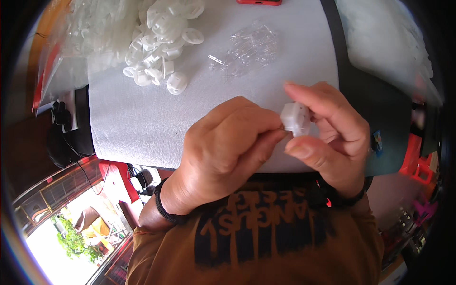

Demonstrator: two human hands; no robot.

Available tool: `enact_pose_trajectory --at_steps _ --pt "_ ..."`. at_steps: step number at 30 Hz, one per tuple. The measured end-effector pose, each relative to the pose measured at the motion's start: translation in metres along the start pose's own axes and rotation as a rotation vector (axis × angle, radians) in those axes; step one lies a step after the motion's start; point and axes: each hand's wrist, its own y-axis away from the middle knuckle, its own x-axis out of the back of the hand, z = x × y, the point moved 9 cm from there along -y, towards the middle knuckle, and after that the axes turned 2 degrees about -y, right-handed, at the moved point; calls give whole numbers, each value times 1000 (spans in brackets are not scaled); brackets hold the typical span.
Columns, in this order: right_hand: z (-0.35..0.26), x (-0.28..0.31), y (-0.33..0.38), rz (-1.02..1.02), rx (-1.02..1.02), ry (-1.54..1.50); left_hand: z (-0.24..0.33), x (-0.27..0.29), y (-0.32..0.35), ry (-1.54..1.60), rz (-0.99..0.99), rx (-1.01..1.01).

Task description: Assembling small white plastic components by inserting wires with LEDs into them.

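Observation:
A small white plastic part [294,118], with a boxy side and a round flange, is up over the near part of the work mat. My left hand [218,142] is closed, thumb and forefinger pinched at the part's left edge. What else these fingertips may hold is hidden. Curved around the part's right side is my right hand [337,128], its thumb and forefinger spread well apart. Whether its other fingers touch the part from behind cannot be told. Similar white plastic parts [164,40] lie heaped at the back left. Thin clear pieces [254,47] are scattered at the back middle.
A pale mat [128,123] covers the table. Clear plastic bags of white parts stand at the far left [95,33] and far right [384,38]. A red-edged phone-like device [259,2] lies at the back edge. Red stools [415,159] show beyond the right edge.

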Motion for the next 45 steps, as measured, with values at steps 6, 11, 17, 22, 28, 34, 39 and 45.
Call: enact_pose_trajectory --at_steps 6,11,17,22,28,34,39,45 --pt "-17 2 -1 2 183 153 -3 -2 -2 53 -15 13" --pt "-22 6 -3 1 210 100 8 -2 -8 14 -14 -24" --pt "-26 19 -1 39 188 42 10 6 -18 -72 -12 98" --pt "-4 31 15 312 29 -232 17 31 -46 128 54 420" --pt "17 8 10 160 -166 -368 88 2 -139 214 -166 -11" --pt "16 12 4 162 -216 -351 26 37 -89 283 -8 294" --pt "13 -5 0 65 -186 -221 -62 94 6 -236 155 582" --pt "23 -9 0 35 -245 -108 -76 77 30 -457 97 546"
